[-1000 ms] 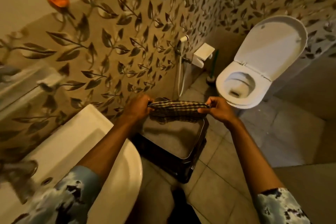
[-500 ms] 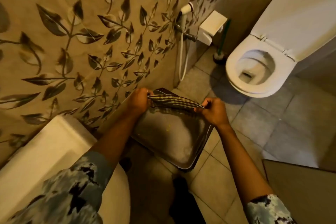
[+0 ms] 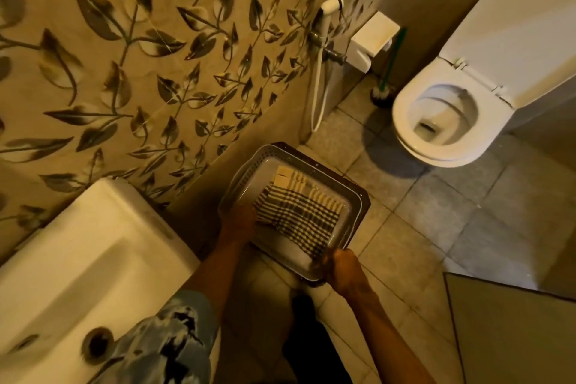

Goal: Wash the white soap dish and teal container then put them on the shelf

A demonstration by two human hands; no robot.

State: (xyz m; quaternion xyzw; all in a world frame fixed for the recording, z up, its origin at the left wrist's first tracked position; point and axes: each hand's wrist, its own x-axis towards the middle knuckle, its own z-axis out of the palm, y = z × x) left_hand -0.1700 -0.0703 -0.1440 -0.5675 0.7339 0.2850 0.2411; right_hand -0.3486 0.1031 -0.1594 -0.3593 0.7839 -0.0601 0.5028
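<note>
We're holding checked cloth point(image 3: 299, 215) flat in tray point(image 3: 243, 174), long axis running left hand point(image 3: 238, 223) to right hand point(image 3: 339, 270); right fingers pinching its near corner, left fingers' grip: can't tell.

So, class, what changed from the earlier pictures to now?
The cloth, earlier stretched in the air between both hands, now lies spread in the tray. The left hand and right hand came down with it and still seem to hold its corners. Tray and toilet stayed put.

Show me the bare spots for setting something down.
Bare: floor tiles between tray and toilet; the sink basin. Crowded: the tray, covered by the checked cloth with left hand and right hand at its near corners; the wall corner with hose and brush.
</note>
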